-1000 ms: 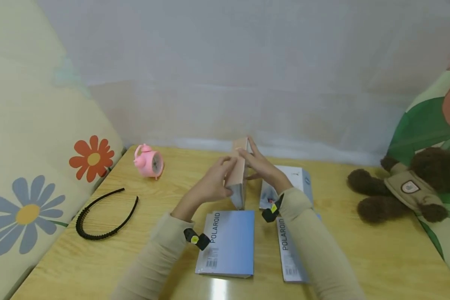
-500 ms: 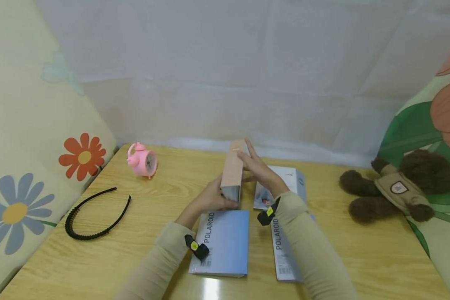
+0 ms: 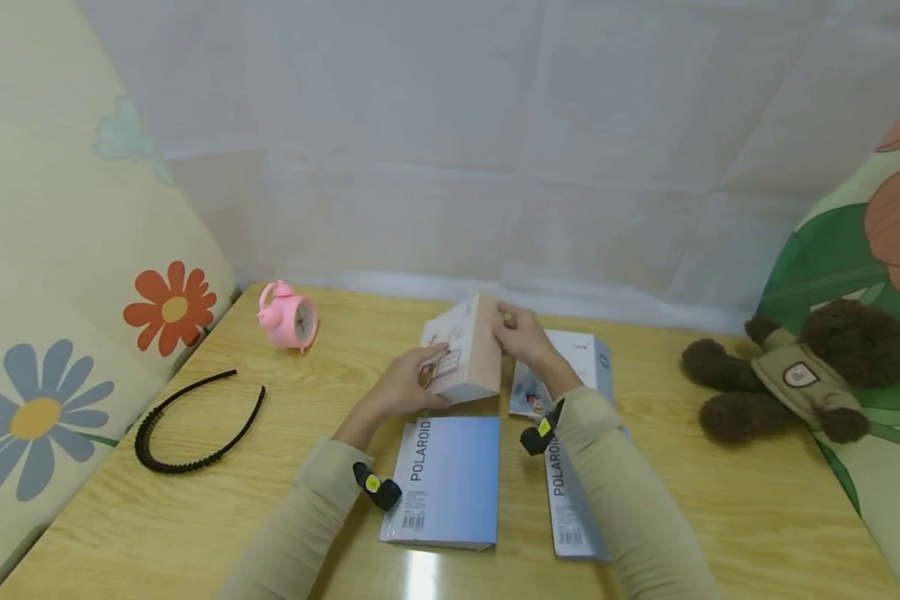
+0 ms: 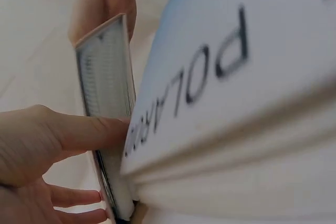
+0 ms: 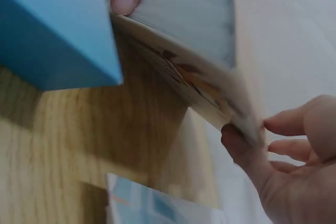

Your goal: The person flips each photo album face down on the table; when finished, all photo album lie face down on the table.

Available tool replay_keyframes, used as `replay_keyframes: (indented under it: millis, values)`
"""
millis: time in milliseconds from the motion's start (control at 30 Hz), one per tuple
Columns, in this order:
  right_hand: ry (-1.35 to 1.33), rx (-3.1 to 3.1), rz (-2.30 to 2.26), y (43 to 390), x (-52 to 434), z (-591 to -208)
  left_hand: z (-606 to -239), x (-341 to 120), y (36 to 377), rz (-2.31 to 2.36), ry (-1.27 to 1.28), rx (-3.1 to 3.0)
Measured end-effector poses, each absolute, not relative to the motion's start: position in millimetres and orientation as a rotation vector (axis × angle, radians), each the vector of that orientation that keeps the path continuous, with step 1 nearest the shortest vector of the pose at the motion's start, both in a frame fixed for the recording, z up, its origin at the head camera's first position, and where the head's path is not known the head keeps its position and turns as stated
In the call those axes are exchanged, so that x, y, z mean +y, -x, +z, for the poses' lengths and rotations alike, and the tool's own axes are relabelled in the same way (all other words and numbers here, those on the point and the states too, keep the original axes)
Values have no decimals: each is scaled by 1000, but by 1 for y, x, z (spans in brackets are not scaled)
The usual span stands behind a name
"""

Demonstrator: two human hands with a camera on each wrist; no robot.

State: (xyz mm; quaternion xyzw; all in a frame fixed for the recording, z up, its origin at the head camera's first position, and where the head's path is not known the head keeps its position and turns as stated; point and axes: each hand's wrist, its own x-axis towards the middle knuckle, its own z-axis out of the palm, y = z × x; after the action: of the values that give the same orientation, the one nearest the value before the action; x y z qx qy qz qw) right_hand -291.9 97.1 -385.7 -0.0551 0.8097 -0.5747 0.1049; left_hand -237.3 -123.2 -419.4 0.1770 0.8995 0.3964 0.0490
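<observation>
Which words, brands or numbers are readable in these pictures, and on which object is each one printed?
"POLAROID": on the blue box lying in front of the left hand.
"POLAROID": on the second box, partly under the right forearm.
Barcodes and small print on both boxes: too small to read.
Print on the pink book that both hands hold: too blurred to read.
Badge on the plush bear: unreadable.

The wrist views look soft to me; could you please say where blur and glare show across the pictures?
Left wrist view: the light blue POLAROID box fills the frame, its lettering blurred. Right wrist view: the pale pink book is smeared. Head view: sharp, with glare on the wooden table.
</observation>
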Motion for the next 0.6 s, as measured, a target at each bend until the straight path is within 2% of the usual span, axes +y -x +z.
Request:
replay_keyframes:
  millis: [233,433,600]
  values:
    - [310,2653,-1129,281,91,-401,-425,-128,233,938,-455,2878]
    - [415,2605,-1086,272,95,-403,-419,-130,232,858,-420,2896]
    - [509,2689,-979,255,116,-381,-401,-128,229,821,-514,2865]
